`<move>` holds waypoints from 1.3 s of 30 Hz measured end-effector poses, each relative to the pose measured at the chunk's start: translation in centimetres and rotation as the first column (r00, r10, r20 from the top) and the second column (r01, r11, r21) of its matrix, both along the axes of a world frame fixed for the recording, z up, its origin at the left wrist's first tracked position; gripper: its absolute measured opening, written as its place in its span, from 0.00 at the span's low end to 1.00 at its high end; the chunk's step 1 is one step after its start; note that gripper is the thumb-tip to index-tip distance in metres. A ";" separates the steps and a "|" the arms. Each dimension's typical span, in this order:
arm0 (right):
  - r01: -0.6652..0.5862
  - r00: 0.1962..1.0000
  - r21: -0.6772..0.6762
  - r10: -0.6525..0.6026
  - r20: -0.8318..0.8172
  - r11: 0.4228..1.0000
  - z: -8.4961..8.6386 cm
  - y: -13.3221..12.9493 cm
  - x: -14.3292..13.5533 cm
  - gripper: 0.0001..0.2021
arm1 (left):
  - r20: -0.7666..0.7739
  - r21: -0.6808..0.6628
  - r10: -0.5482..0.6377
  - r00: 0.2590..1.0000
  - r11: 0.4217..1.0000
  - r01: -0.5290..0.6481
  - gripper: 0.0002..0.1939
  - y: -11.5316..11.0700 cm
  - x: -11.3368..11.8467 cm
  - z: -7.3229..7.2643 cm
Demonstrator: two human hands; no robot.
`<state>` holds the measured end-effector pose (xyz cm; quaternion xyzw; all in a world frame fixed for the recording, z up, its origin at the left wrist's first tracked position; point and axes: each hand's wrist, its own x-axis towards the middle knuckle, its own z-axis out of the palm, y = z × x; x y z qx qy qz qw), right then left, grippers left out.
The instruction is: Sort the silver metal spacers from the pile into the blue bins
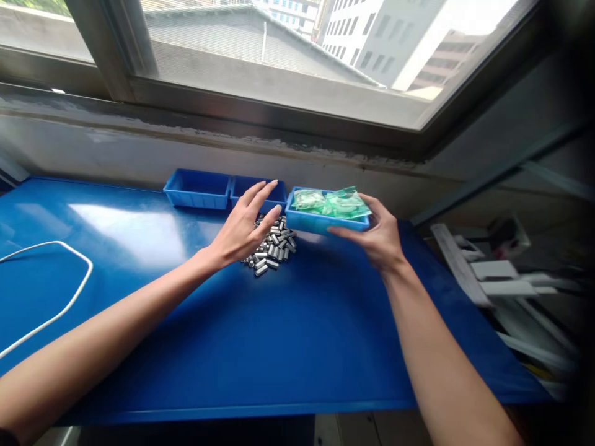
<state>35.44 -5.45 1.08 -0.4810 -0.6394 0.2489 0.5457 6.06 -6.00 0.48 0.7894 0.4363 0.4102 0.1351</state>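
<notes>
Right hand point(382, 234): closed around the right end of the held bin point(309, 221), thumb on the near wall, fingers at the far side. End grip probably keeps the open top free.
Left hand point(244, 226): wide, fingers spread, nothing held; above left edge of metal pile. Contact with anything behind it: can't tell.
Table point(279, 347): blue, runs under and around metal pile.
White cable point(83, 279): well left of metal pile.
Metal pile point(279, 253): short shiny pieces, loose, long axes every which way.
Held bin: just right of and beyond metal pile. Long axis left-right, roughly along the wall; opening up, slightly toward camera. Near level, likely so contents stay in.
Green bags point(346, 204): in held bin, poking above its rim.
Middle bin point(237, 188), left bin point(199, 198): end to end beyond metal pile, likely parked at the wall point(139, 148) within reach.
Window point(260, 74): farthest, beyond metal pile.
</notes>
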 end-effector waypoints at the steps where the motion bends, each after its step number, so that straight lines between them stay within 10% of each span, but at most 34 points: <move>1: -0.055 0.998 -0.025 0.056 0.030 0.998 0.6 -0.3 -1.1 0.44 | 0.029 0.023 0.005 1.000 1.000 -0.006 0.32 -0.3 -0.2 0.4; 8: -0.333 0.921 -0.106 0.348 0.175 0.937 2.7 -0.8 -8.5 0.41 | -0.073 -0.001 -0.069 0.995 0.998 0.069 0.32 -1.1 -2.6 0.9; 18: -0.375 0.842 -0.043 0.360 0.402 0.926 6.8 0.2 -12.2 0.40 | 0.068 -0.103 -0.053 0.996 0.993 0.060 0.28 -0.1 -6.0 -2.3; 33: -0.300 0.794 -0.038 0.272 0.544 0.953 9.8 0.6 -10.6 0.30 | 0.103 0.020 0.057 0.993 0.998 -0.059 0.27 -0.6 -4.5 -2.2; 39: -0.281 0.831 -0.014 0.250 0.496 0.960 10.7 -0.1 -8.1 0.31 | -0.258 0.097 -0.026 0.966 0.994 0.053 0.23 -0.3 -2.9 -1.7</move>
